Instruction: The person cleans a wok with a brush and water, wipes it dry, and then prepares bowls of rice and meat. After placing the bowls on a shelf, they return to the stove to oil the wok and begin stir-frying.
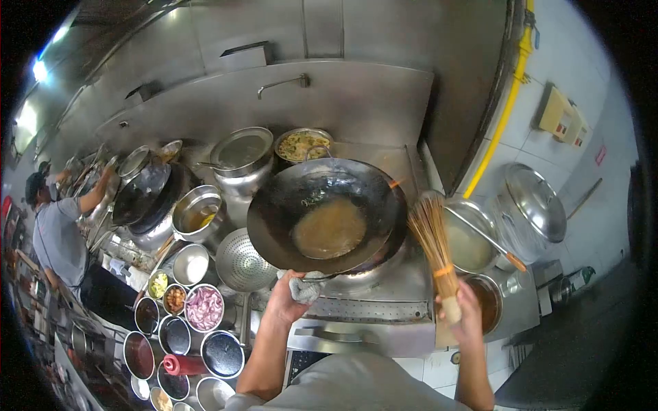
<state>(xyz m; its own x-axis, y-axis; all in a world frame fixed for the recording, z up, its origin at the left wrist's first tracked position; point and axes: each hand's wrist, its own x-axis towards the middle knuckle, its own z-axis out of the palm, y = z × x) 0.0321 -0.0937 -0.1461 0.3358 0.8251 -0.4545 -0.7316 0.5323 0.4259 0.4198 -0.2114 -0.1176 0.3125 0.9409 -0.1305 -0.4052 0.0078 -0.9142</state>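
A large dark wok (274, 219) sits on the stove with brownish liquid (330, 229) pooled in it. My left hand (289, 300) is closed on a grey cloth (303, 290) around the wok's near handle. To the right of the wok, my right hand (460, 314) grips a bamboo brush (433, 236) by its base, bristles pointing up and away from me. The brush is outside the wok, beside its right rim. A perforated ladle (240, 259) lies just left of the wok.
Bowls of ingredients, one with sliced onions (204, 308), and a red bottle (184, 365) stand at lower left. Pots (242, 152) are behind. At right are a pot of cloudy liquid (469, 240), a ladle and a lid (534, 202). Another person (58, 229) works at far left.
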